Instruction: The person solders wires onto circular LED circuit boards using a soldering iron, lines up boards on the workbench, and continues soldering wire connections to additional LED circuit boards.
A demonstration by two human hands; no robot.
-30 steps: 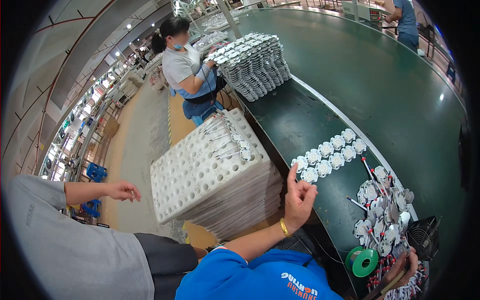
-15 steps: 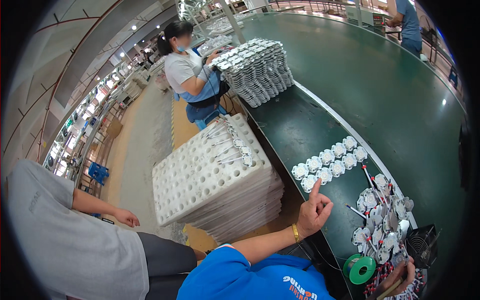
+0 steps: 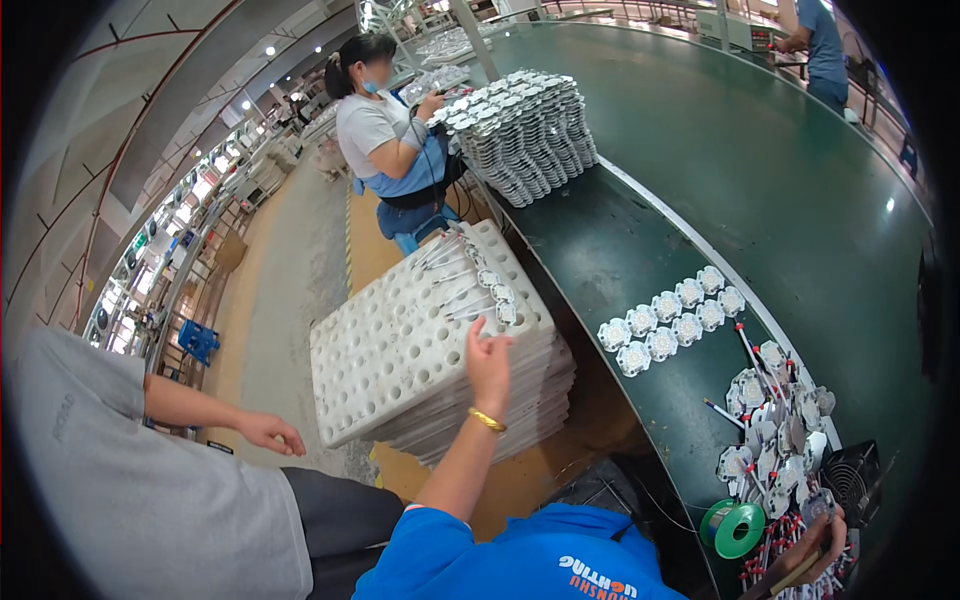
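My left hand (image 3: 488, 368) is raised beside the near edge of a white foam board (image 3: 375, 350) full of round holes. Its index finger points up, the other fingers half bent, and it holds nothing. Close to the fingertip is a row of small white scalloped boards with wires (image 3: 503, 303) lying on the foam. At the lower right my right hand (image 3: 828, 540) is closed at the edge of a heap of wired boards (image 3: 765, 430). A roundish piece shows at its fingertips; what it grips is partly hidden.
Two rows of white scalloped boards (image 3: 662, 343) lie on the green bench (image 3: 590, 240). A tall stack of boards (image 3: 525, 140) stands farther back, a seated person (image 3: 380, 140) beside it. A green wire spool (image 3: 738, 530) and black fan (image 3: 852, 478) are near right; another person (image 3: 170, 470) stands left.
My left hand has swung left, from pointing at the board rows on the bench to the foam board. My right hand stays by the heap. The view has shifted slightly.
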